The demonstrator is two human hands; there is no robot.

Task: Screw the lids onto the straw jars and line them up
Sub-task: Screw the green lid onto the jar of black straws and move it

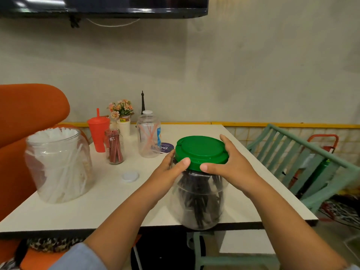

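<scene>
A big clear jar point(197, 201) of black straws stands at the table's front edge, with a wide green lid point(201, 151) on its mouth. My left hand point(171, 170) grips the lid's left rim and the jar's neck. My right hand point(231, 162) holds the lid's right rim. To the left stands a large lidless jar point(58, 164) of white straws. A small lidless jar point(115, 147) holds red straws. A tall clear jar point(149, 135) with pink straws wears a white cap. A loose white lid point(130, 176) lies flat on the table.
The white table point(101, 201) meets the wall at the back. There stand a red tumbler point(99, 133), a flower pot point(122, 117), a small tower figure point(142, 103) and a purple coaster point(167, 147). An orange seat point(25, 114) is left, a green chair point(303, 160) right.
</scene>
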